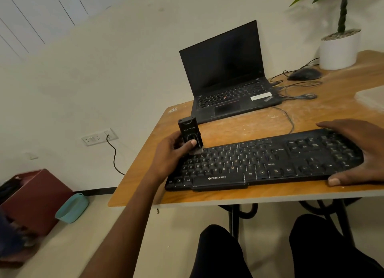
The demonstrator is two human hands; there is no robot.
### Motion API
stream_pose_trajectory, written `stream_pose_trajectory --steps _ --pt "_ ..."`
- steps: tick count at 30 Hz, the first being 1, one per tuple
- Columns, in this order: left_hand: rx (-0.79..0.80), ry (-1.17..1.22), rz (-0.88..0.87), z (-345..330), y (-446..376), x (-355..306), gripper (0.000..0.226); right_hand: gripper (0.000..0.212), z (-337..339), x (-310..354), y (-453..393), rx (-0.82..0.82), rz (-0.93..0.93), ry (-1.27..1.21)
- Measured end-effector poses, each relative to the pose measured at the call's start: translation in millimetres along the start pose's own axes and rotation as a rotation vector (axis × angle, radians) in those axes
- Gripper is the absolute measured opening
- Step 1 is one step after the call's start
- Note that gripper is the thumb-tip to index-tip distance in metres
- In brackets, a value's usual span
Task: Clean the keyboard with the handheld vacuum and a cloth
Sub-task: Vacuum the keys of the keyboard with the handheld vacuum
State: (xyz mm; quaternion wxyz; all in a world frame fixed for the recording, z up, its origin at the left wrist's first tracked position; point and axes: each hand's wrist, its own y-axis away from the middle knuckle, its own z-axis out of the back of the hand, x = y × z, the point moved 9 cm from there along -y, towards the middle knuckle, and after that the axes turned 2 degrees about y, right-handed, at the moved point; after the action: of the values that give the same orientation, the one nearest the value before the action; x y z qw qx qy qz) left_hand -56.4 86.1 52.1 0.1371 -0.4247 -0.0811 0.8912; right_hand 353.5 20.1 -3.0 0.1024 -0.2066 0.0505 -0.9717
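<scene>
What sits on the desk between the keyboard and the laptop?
In the head view, mostly bare dusty desk, crossed by one thin cable running from the laptop toward the keyboard.

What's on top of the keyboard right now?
The right hand rests across the keyboard's right end, covering keys there. The left hand holds the vacuum, brush on the top-left keys.
</scene>
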Motion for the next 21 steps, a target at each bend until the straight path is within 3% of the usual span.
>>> stream_pose_trajectory --steps 5,15,18,21 --pt "0.024 -0.010 0.011 -1.2 -4.6 0.4 0.034 0.126 -0.4 2.2 2.1 0.036 0.007 -0.006" --pt "0.096 0.228 0.018 7.4 91.4 -8.8 0.035 0.128 1.5 4.8 0.3 0.019 0.013 -0.008" --pt "0.084 0.206 -0.005 10.0 87.9 -10.8 0.040 0.128 2.7 3.6 -1.6 -0.012 0.008 -0.009" --pt "0.042 0.158 0.006 11.4 61.3 -4.9 0.031 0.128 1.1 0.7 -1.4 -0.014 -0.002 -0.018"
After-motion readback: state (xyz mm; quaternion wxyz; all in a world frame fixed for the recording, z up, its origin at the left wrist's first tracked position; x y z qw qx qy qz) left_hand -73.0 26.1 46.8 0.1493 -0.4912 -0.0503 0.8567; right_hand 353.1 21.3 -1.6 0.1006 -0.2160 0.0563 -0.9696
